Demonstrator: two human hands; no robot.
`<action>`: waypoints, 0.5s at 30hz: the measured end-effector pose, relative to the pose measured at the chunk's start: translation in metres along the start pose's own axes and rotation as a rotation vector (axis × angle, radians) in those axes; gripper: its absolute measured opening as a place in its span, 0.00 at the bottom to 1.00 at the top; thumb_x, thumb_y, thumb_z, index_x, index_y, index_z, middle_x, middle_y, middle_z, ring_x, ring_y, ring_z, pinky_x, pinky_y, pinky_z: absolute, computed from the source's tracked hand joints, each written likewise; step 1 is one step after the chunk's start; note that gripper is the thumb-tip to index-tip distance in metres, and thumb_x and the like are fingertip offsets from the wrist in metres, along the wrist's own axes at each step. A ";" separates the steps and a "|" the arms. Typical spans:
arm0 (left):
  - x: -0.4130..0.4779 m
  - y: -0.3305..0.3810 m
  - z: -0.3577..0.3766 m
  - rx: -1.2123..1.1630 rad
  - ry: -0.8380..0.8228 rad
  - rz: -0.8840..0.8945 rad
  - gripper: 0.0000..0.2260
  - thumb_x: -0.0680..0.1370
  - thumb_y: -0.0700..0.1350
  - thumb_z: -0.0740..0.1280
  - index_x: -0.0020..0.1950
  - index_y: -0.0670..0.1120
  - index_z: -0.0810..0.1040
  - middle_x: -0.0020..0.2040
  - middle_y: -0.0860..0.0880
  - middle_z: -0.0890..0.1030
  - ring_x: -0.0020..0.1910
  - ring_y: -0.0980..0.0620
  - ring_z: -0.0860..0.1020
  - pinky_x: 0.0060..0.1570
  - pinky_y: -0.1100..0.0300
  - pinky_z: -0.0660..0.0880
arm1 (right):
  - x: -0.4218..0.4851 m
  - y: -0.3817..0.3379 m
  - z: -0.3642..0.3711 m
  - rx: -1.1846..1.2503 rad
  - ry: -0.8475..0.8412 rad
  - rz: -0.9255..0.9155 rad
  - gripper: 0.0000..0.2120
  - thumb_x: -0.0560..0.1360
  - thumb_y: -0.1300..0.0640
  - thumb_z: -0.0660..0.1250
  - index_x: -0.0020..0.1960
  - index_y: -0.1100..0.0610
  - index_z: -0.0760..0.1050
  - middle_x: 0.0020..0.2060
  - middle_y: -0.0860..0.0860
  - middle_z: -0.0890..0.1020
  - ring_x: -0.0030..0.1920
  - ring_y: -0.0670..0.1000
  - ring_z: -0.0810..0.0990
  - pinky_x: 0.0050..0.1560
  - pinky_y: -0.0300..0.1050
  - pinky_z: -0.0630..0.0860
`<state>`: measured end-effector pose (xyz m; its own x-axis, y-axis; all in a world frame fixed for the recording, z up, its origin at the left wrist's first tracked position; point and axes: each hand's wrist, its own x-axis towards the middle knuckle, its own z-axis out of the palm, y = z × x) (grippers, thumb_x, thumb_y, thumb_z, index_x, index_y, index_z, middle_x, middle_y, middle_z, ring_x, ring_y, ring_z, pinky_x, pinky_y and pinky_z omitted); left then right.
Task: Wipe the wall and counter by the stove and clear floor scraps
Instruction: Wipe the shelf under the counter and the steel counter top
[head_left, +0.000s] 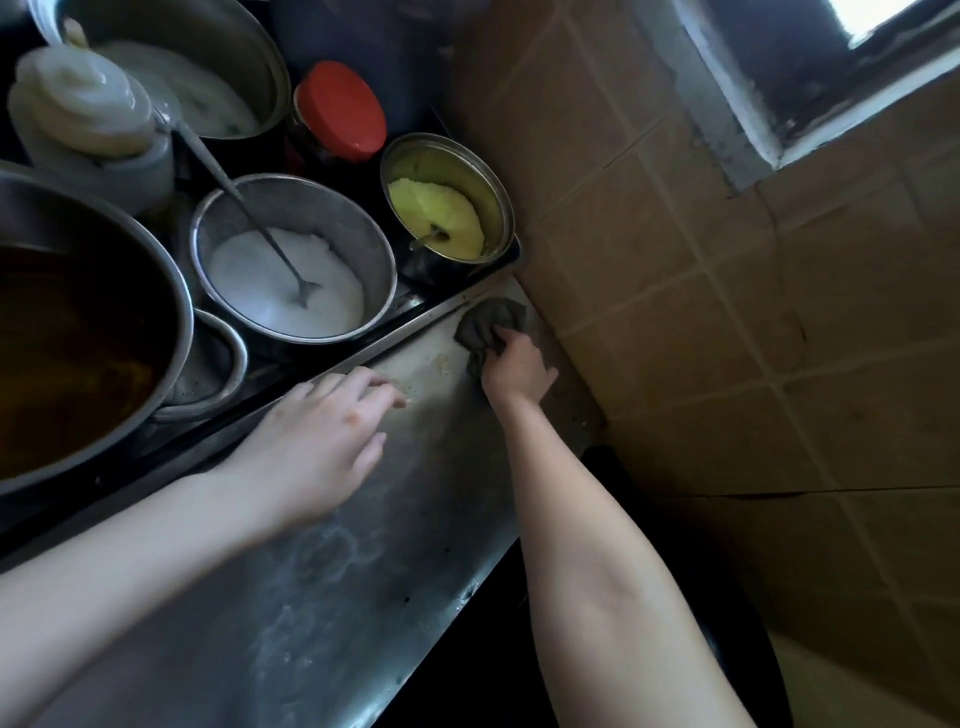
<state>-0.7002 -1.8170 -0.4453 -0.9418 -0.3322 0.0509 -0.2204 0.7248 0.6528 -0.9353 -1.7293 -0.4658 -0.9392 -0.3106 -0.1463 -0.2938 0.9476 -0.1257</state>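
Observation:
A steel counter (363, 561) runs from the lower left up to a tiled wall (701, 322) on the right. My right hand (517, 369) grips a crumpled grey cloth (488, 327) and presses it on the counter's far corner, right beside the wall. My left hand (317, 441) rests on the counter with its fingers spread and fairly straight, holding nothing. Small pale crumbs (444, 366) lie on the steel between the two hands.
A raised tray edge (363, 358) borders the counter on the left. Behind it stand a bowl of white powder with a spoon (291, 260), a bowl of yellow powder (447, 197), a red-lidded jar (340, 109) and a large pot of dark liquid (78, 338). A window ledge (831, 119) is at top right.

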 end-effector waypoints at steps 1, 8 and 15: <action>0.000 0.000 0.000 -0.005 0.003 -0.006 0.14 0.72 0.42 0.70 0.57 0.47 0.77 0.57 0.47 0.78 0.55 0.42 0.78 0.52 0.48 0.73 | 0.000 0.006 -0.002 0.017 -0.003 0.040 0.18 0.77 0.57 0.59 0.65 0.45 0.72 0.61 0.52 0.78 0.63 0.56 0.73 0.68 0.58 0.57; 0.000 0.004 0.006 -0.030 -0.008 -0.017 0.14 0.75 0.44 0.66 0.61 0.48 0.75 0.62 0.48 0.74 0.59 0.44 0.75 0.58 0.50 0.70 | -0.005 0.068 -0.014 0.013 0.023 0.259 0.17 0.78 0.56 0.61 0.65 0.45 0.72 0.63 0.50 0.77 0.64 0.55 0.73 0.64 0.56 0.62; -0.002 0.000 0.007 0.017 -0.019 0.010 0.14 0.73 0.44 0.69 0.57 0.48 0.77 0.58 0.48 0.77 0.54 0.44 0.78 0.51 0.51 0.74 | -0.006 0.087 -0.016 0.119 0.052 0.394 0.15 0.76 0.57 0.62 0.62 0.46 0.75 0.61 0.52 0.78 0.61 0.58 0.75 0.63 0.57 0.69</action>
<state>-0.6999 -1.8123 -0.4503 -0.9486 -0.3135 0.0434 -0.2149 0.7386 0.6390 -0.9578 -1.6441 -0.4602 -0.9844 0.0809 -0.1565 0.1094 0.9770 -0.1829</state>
